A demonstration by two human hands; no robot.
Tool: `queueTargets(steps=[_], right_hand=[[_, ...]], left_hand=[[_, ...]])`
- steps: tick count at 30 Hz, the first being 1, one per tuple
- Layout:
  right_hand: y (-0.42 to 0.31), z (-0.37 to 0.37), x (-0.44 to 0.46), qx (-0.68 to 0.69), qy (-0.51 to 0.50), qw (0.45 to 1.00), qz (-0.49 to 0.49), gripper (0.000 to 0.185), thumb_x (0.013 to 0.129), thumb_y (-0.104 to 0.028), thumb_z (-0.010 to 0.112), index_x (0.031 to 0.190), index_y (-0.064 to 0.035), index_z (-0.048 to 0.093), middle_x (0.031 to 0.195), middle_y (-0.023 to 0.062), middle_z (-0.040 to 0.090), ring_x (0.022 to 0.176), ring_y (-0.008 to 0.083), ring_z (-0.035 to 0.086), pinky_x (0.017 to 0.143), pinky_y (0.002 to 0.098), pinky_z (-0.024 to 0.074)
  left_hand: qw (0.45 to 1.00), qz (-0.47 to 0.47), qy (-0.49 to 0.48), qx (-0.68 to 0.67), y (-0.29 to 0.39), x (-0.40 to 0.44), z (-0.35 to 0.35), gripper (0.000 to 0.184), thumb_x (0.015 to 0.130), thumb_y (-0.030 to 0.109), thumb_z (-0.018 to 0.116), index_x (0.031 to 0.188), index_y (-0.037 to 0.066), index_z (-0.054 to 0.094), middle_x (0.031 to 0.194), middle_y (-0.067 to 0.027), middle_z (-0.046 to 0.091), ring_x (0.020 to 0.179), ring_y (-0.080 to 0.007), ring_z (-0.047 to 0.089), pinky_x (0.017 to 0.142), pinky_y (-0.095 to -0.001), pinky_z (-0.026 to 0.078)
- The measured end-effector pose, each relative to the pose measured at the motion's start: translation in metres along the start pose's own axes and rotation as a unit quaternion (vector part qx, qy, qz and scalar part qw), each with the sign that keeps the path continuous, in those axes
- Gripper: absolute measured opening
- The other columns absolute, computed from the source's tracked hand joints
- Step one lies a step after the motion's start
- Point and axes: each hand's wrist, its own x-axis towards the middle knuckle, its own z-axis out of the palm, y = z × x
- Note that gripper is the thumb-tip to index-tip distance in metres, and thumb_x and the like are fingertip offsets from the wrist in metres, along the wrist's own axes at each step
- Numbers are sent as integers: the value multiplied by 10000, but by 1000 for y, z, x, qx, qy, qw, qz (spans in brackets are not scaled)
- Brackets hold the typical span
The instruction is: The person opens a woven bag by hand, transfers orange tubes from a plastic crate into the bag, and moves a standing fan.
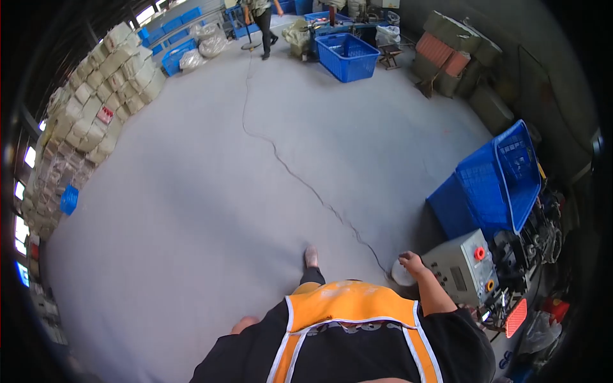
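Note:
My right hand (412, 262) is held out at my right side, its fingers loosely bent and slightly apart, with nothing visible in them. Below it on the floor is a round white object (401, 274), partly covered by the hand; I cannot tell whether they touch. Just to the right stands a grey control box (461, 268) with a red knob and an orange knob. On my left, only a patch of bare skin shows past the black sleeve (223, 351); my left hand is not visible. I wear an orange apron (357, 303), and one foot (311, 256) is forward.
A thin cable (297, 179) runs across the grey floor. Large blue crates (476, 198) stand at right, and another blue crate (348, 59) is at the back. White sacks (105, 83) are piled at left. Another person (263, 25) is at the far end.

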Motion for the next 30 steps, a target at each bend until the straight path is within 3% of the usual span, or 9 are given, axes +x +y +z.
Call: queueTargets(steps=[5, 6, 7, 8, 9, 14, 19, 26, 30], right_hand=[[-73, 33, 28, -43, -59, 983, 166, 277, 845, -185, 624, 1069, -27, 663, 1009, 138, 682, 891, 237, 646, 770, 341, 508], [-95, 33, 32, -109, -107, 974, 165, 280, 808, -200, 653, 1056, -70, 674, 994, 139, 690, 861, 284, 659, 761, 370, 523], [-101, 32, 41, -106, -109, 973, 176, 280, 808, -200, 653, 1056, -70, 674, 994, 139, 690, 861, 284, 659, 761, 370, 523], [-105, 32, 52, -100, -104, 972, 185, 278, 809, -206, 649, 1050, -70, 675, 990, 139, 691, 861, 285, 659, 761, 371, 524], [-105, 33, 66, -93, -100, 971, 194, 275, 810, -211, 644, 1045, -70, 676, 985, 139, 691, 860, 286, 660, 760, 372, 524], [-114, 22, 194, -69, -68, 973, 212, 269, 814, -237, 623, 1017, -70, 680, 964, 140, 692, 858, 291, 660, 757, 377, 524], [-149, -15, 382, -57, -42, 976, 205, 271, 818, -263, 602, 990, -70, 684, 942, 142, 694, 855, 296, 661, 754, 382, 524], [-304, -93, 618, -194, -45, 968, 152, 275, 822, -280, 566, 951, -74, 694, 803, 109, 689, 727, 224, 649, 671, 361, 519], [-425, -137, 824, -25, 25, 996, 81, 232, 853, -153, 595, 1025, -9, 654, 876, 70, 675, 736, 158, 610, 635, 290, 488]], left_hand=[[925, -300, -92, -217, -68, 157, -154, 288, 855, 317, 527, 998, 106, 660, 969, -95, 662, 890, -245, 624, 794, -420, 491], [982, -151, -3, -113, -88, 181, -202, 291, 846, 329, 516, 974, 105, 653, 970, -97, 663, 888, -244, 617, 782, -410, 492], [869, -312, 69, -377, -70, 208, -259, 318, 851, 340, 519, 1030, 115, 654, 971, -105, 665, 910, -224, 617, 788, -374, 493], [875, -265, 147, -378, -65, 240, -310, 310, 883, 221, 564, 1146, 66, 620, 955, -79, 629, 843, -121, 595, 703, -259, 489], [776, -225, 212, -549, -25, 252, -380, 331, 901, 202, 545, 1189, 45, 586, 973, -71, 639, 863, -146, 603, 721, -275, 483], [817, -76, 178, -543, 26, 367, -562, 342, 914, 218, 557, 1203, 37, 575, 1026, -78, 649, 894, -162, 611, 792, -295, 474], [884, -103, 120, -439, -21, 496, -616, 374, 870, 218, 603, 1193, 31, 592, 983, -95, 660, 875, -180, 621, 774, -304, 487], [800, -242, 60, -546, -76, 590, -686, 374, 842, 199, 622, 1193, 70, 605, 968, -74, 668, 782, -140, 613, 613, -271, 449], [779, -240, 117, -568, -83, 640, -784, 364, 846, 198, 626, 1181, 57, 606, 966, -68, 668, 770, -146, 613, 627, -274, 463]])
